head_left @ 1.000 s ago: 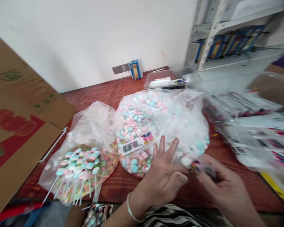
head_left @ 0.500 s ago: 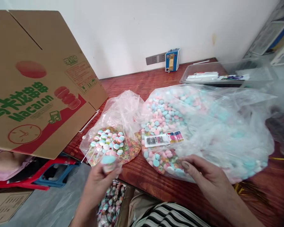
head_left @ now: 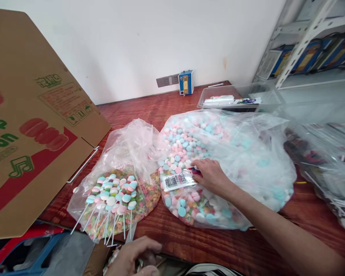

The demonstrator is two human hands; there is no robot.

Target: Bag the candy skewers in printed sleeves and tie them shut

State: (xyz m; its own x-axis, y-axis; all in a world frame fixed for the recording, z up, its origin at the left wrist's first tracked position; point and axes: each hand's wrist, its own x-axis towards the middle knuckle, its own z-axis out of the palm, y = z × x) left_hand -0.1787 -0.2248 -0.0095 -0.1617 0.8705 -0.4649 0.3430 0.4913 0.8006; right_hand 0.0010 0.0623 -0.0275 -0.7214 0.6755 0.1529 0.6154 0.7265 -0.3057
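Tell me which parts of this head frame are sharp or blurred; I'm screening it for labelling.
Head view: candy bag and barcode label under the right hand fairly sharp; left hand and right-edge packets smeared; shelf bowed by the lens.

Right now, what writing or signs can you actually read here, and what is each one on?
"ron", green letters cut off at the picture's edge, on the cardboard box.
A green music-note sign, lower on that box.
Green printed panel with small handling symbols on the box flap: too small to read.
Barcode label on the big candy bag, by the right hand: print too blurred to read.
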